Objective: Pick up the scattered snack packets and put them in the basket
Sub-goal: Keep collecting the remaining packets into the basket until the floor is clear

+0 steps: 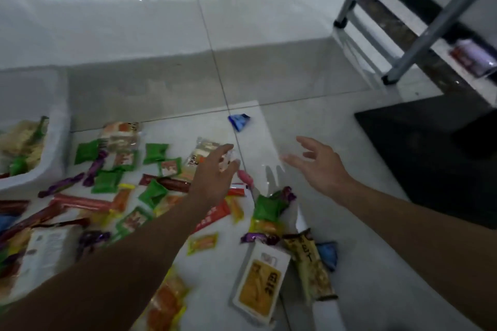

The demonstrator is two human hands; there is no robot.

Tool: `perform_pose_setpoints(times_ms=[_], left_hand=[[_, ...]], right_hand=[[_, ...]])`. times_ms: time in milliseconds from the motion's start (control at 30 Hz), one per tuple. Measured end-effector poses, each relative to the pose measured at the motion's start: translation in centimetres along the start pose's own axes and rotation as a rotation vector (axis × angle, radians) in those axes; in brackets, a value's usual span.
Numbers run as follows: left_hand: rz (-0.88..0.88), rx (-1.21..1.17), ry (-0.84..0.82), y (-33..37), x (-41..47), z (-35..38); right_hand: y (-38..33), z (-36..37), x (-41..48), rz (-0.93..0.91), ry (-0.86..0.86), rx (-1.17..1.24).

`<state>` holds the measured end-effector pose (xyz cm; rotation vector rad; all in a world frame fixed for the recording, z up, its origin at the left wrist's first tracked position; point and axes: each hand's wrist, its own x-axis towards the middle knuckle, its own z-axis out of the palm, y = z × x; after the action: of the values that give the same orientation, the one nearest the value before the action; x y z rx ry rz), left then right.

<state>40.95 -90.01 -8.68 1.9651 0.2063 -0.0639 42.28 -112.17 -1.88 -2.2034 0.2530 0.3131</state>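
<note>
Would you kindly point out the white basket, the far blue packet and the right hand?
white basket (59, 142): head view, on its right-hand wall.
far blue packet (239, 121): head view, middle of the wrapper.
right hand (321, 166): head view, middle of the hand.

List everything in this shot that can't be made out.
- Basket: head view, cut by the left edge; most contents unseen.
- Snack packets: those under the left forearm are hidden by it; lettering blurred.
- Left hand: motion blur; whether it grips the clear packet cannot be told.
- Reddish object by the right edge: blurred, partly cut off.
</note>
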Motion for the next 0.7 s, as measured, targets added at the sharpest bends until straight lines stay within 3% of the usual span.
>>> perform_pose_setpoints(times_ms=[133,433,567,700], left_hand=[[0.006,-0.023,-0.106,-0.2,-1.3,3.2],[0.244,0.489,-0.507,-1.0,-2.7,5.7],[0.328,0.728,-0.508,-1.3,-3.0,6.6],[0.254,0.625,-0.417,-1.9,-2.4,6.8]], right_hand=[[3.0,-0.8,-1.3,0.07,0.032,0.018],[5.7,-0.2,-3.7,0.093,0.028,-0.022],[6.7,-0.3,-4.0,0.134,0.037,-0.013],[7.9,-1.2,-4.6,0.161,-0.045,-0.104]])
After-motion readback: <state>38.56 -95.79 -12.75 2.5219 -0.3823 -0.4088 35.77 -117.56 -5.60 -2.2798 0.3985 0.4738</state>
